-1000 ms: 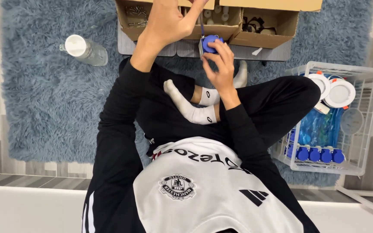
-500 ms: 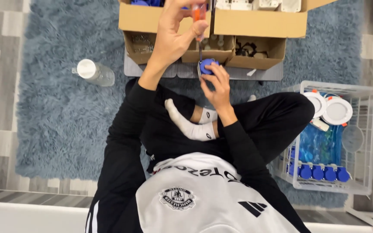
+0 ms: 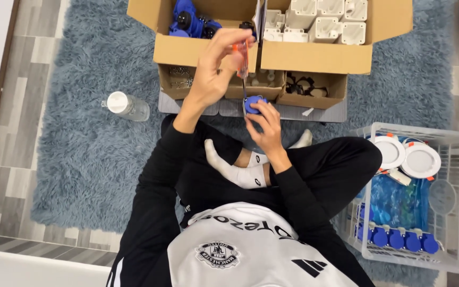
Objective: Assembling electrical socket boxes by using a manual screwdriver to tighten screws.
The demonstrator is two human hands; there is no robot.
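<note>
Screwdriver (image 3: 241, 58) stands upright above centre frame, orange handle pinched in the left hand's (image 3: 214, 72) closed fingers so its tip meets the blue socket part (image 3: 254, 103) below; the right hand (image 3: 264, 125) clamps that part from beneath, steadying it before the cardboard boxes (image 3: 272, 56).

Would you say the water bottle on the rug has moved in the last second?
No. The water bottle stays just left of the small cardboard box; only the camera shifted.
</note>
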